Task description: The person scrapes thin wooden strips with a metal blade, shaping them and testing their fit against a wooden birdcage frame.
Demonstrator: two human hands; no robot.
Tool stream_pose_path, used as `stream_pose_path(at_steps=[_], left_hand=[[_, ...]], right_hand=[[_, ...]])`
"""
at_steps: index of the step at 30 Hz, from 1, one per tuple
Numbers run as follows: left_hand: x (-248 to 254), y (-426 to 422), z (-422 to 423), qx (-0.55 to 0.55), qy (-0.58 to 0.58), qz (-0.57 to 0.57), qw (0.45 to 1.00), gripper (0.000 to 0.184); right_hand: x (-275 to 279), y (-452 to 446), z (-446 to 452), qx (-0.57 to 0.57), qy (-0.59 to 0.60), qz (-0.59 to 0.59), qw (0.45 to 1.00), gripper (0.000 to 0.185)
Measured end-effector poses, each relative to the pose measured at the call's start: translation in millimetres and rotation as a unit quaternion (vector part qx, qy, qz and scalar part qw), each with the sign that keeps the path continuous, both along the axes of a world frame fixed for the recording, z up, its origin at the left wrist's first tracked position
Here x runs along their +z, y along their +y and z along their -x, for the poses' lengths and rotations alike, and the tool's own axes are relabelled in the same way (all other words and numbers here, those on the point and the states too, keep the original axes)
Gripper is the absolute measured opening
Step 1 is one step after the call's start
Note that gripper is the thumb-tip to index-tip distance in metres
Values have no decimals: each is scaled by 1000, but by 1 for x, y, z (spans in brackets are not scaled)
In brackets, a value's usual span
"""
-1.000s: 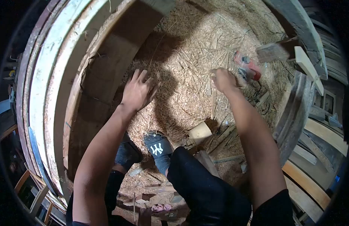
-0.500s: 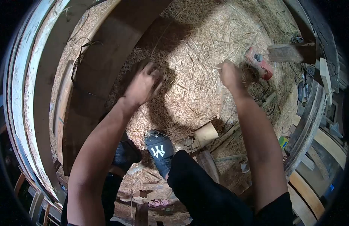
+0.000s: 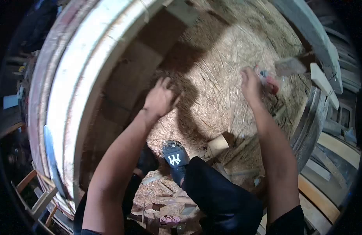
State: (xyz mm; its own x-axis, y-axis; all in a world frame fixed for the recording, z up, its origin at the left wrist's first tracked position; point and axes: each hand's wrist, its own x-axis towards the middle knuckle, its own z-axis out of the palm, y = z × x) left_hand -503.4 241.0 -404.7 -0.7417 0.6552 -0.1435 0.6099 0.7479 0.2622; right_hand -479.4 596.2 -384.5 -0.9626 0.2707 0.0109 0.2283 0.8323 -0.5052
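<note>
My left hand (image 3: 162, 98) is low over the wood shavings (image 3: 212, 90), beside the dark inner face of a curved plank wall. Its fingers are spread and slightly bent, with nothing visible gripped. On the other side, my right hand (image 3: 251, 86) has its fingers curled in; motion blur and the angle hide whatever may be in them. Just beyond it lies a red tool (image 3: 272, 84) with a grey-blue knob, perhaps an electric planer, partly behind the hand. A pale wood block (image 3: 218, 145) rests near my foot in a dark slipper (image 3: 175, 156).
Thick curved planks (image 3: 77, 78) rise on the left. A timber piece (image 3: 291, 66) juts in from the right, near a curved grey beam (image 3: 312, 113). More curved boards (image 3: 317, 197) are stacked at lower right. Wood scraps and a pink cloth (image 3: 170, 220) lie behind my feet.
The view has shifted, bringing the left planks further into sight. My right hand has moved nearer the red tool. My left hand stays low at the shavings.
</note>
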Motion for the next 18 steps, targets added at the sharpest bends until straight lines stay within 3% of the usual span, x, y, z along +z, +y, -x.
stream_pose_path(at_steps=[1, 2, 4, 6, 10, 15, 18], left_hand=[[28, 2, 2, 7, 23, -14, 1000, 41], [59, -1, 3, 32, -41, 63, 997, 39], [83, -16, 3, 19, 13, 36, 999, 39], [113, -31, 2, -2, 80, -8, 997, 40], [214, -33, -26, 70, 69, -108, 989, 40], [307, -32, -78, 88, 74, -212, 971, 54], [359, -40, -115, 151, 100, -240, 954, 43]], right_hand=[[6, 5, 2, 12, 86, -36, 996, 9], [13, 10, 4, 2, 129, 6, 992, 10], [54, 7, 9, -6, 189, 48, 981, 12], [103, -3, 10, -105, 191, 279, 935, 12], [195, -9, 0, -139, 238, 411, 869, 8], [278, -41, -40, -61, 272, 508, 815, 9], [315, -70, -68, -19, 273, 576, 771, 8]])
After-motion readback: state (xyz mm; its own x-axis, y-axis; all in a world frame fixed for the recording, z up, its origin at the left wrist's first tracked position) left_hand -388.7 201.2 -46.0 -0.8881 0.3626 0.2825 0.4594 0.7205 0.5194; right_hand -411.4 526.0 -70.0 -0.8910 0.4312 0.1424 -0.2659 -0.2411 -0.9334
